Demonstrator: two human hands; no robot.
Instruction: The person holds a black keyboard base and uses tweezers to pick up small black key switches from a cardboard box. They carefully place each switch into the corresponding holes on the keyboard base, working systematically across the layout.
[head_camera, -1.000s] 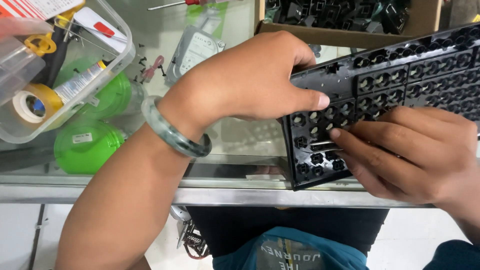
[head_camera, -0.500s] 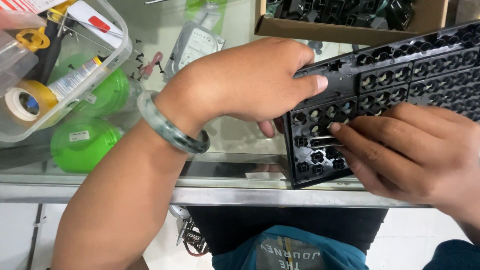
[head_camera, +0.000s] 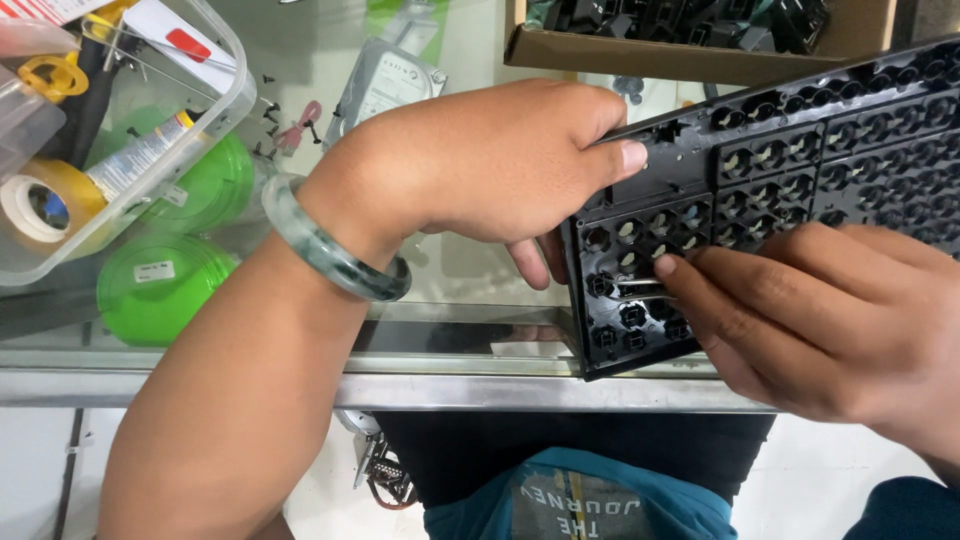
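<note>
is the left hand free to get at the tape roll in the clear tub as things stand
Probably not at once: the left hand grips the black keyboard frame's edge. Once it lets go, the open-topped tub with the tape roll sits unblocked to its left.

Matt black plastic keyboard frame (head_camera: 770, 190); glossy glass counter (head_camera: 470, 320) edged in brushed metal; clear plastic tub (head_camera: 215, 95); brown cardboard box (head_camera: 690, 60); polished stone bangle (head_camera: 330, 250).

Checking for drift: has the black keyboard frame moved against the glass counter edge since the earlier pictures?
No. The black keyboard frame keeps its corner over the glass counter edge, as earlier.
</note>
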